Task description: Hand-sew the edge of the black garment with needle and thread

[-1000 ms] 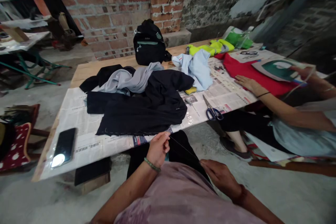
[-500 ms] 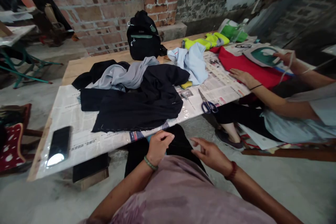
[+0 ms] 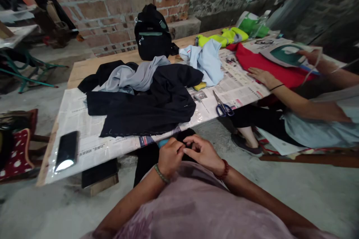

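My left hand (image 3: 170,157) is closed in a pinch over my lap, just off the table's near edge. Whatever its fingertips hold is too small to make out. My right hand (image 3: 204,153) has come up against it, thumb and fingers curled at the left fingertips; anything between them is hidden. Beyond my hands lies a dark garment (image 3: 146,110) with a line of pale stitches along its near edge. A grey cloth (image 3: 131,78) is bunched on top of it. Blue-handled scissors (image 3: 223,108) rest at the table edge to the right.
A phone (image 3: 66,151) lies at the table's left end. Behind the garments stand a black backpack (image 3: 153,35), a light blue cloth (image 3: 206,61) and a yellow vest (image 3: 224,37). To the right, a co-worker's hand (image 3: 263,77) presses red fabric (image 3: 260,63) beside an iron (image 3: 288,55).
My right hand has moved left and now meets my left hand at the fingertips. The view has shifted slightly. The co-worker's hands stay at the red fabric and iron.
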Action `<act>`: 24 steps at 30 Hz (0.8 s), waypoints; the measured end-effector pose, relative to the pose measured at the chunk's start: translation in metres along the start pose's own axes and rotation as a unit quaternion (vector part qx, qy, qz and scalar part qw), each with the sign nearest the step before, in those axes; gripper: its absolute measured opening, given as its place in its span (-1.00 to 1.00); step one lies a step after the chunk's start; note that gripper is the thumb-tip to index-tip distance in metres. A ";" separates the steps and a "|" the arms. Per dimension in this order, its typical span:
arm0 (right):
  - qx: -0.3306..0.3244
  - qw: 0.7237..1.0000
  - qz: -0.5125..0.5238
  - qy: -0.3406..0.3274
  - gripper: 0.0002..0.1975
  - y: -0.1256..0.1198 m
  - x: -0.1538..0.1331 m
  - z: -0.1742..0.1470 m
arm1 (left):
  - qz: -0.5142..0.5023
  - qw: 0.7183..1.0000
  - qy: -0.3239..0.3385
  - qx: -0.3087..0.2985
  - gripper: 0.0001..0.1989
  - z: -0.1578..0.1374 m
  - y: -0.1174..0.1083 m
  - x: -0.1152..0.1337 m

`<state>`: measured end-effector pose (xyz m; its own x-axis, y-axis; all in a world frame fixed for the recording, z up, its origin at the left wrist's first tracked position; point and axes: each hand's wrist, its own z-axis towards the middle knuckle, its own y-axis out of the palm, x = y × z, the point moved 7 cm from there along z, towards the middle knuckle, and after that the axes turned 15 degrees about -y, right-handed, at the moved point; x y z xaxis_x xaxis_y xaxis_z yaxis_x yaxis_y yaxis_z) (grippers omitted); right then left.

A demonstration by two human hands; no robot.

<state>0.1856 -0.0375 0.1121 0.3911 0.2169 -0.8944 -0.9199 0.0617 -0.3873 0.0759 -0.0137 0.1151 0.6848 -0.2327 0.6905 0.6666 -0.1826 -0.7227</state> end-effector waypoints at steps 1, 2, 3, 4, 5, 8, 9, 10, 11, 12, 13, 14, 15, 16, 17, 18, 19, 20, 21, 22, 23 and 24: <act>-0.004 1.000 0.015 0.018 -0.74 0.003 0.005 -0.003 | 0.032 0.999 0.013 0.009 -0.81 -0.001 0.001 0.000; -0.006 0.999 0.028 0.032 -0.72 0.006 0.009 -0.005 | 0.061 0.998 0.025 0.017 -0.80 -0.002 0.002 0.000; -0.005 0.998 0.035 0.042 -0.70 0.008 0.013 -0.008 | 0.085 0.995 0.035 0.024 -0.79 -0.002 0.003 0.000; -0.003 0.998 0.037 0.047 -0.70 0.010 0.015 -0.010 | 0.105 0.993 0.045 0.030 -0.78 -0.003 0.004 0.001; 0.001 0.998 0.036 0.047 -0.71 0.011 0.018 -0.012 | 0.120 0.991 0.053 0.034 -0.78 -0.003 0.005 0.001; 0.017 0.998 0.041 0.044 -0.76 0.012 0.021 -0.015 | 0.146 0.986 0.068 0.040 -0.78 -0.004 0.008 0.003; 0.022 0.998 0.045 0.042 -0.76 0.012 0.021 -0.015 | 0.151 0.985 0.071 0.041 -0.78 -0.004 0.008 0.004; 0.028 0.998 0.046 0.038 -0.77 0.011 0.021 -0.016 | 0.156 0.984 0.074 0.042 -0.79 -0.005 0.009 0.005; 0.034 0.998 0.043 0.032 -0.78 0.010 0.020 -0.016 | 0.161 0.983 0.076 0.043 -0.78 -0.005 0.009 0.006; 0.040 0.998 0.035 0.022 -0.80 0.008 0.019 -0.015 | 0.167 0.982 0.080 0.045 -0.78 -0.006 0.009 0.006; 0.047 0.999 0.024 0.011 -0.81 0.007 0.018 -0.015 | 0.173 0.980 0.083 0.047 -0.77 -0.006 0.009 0.007; 0.054 0.999 0.011 -0.001 -0.83 0.005 0.017 -0.015 | 0.177 0.979 0.087 0.048 -0.76 -0.007 0.009 0.008; 0.060 0.998 -0.001 -0.011 -0.84 0.003 0.015 -0.015 | 0.179 0.978 0.091 0.049 -0.75 -0.008 0.009 0.008; 0.065 0.998 -0.012 -0.020 -0.84 0.001 0.014 -0.015 | 0.179 0.978 0.093 0.051 -0.74 -0.008 0.009 0.008; 0.067 0.997 -0.019 -0.026 -0.85 0.000 0.014 -0.015 | 0.177 0.978 0.094 0.051 -0.73 -0.008 0.008 0.009; 0.069 0.997 -0.024 -0.030 -0.85 -0.001 0.013 -0.015 | 0.173 0.979 0.094 0.052 -0.72 -0.008 0.008 0.009; 0.068 0.997 -0.028 -0.033 -0.85 -0.002 0.013 -0.015 | 0.169 0.980 0.094 0.053 -0.72 -0.008 0.008 0.009; 0.068 0.997 -0.028 -0.033 -0.84 -0.003 0.013 -0.014 | 0.164 0.981 0.092 0.054 -0.71 -0.009 0.007 0.009; 0.067 0.997 -0.026 -0.030 -0.84 -0.003 0.014 -0.014 | 0.157 0.982 0.090 0.054 -0.71 -0.009 0.007 0.008; 0.066 0.997 -0.019 -0.023 -0.84 -0.004 0.015 -0.014 | 0.149 0.984 0.087 0.052 -0.72 -0.009 0.006 0.008; 0.066 0.998 -0.008 -0.010 -0.84 -0.004 0.017 -0.014 | 0.138 0.986 0.084 0.050 -0.72 -0.009 0.006 0.008; 0.066 0.998 0.007 0.007 -0.83 -0.005 0.020 -0.014 | 0.126 0.988 0.079 0.046 -0.73 -0.008 0.006 0.007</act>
<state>0.1979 -0.0473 0.0932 0.3779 0.2044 -0.9030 -0.9206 0.1864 -0.3431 0.0826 -0.0247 0.1153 0.7831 -0.4077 0.4696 0.5090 -0.0136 -0.8606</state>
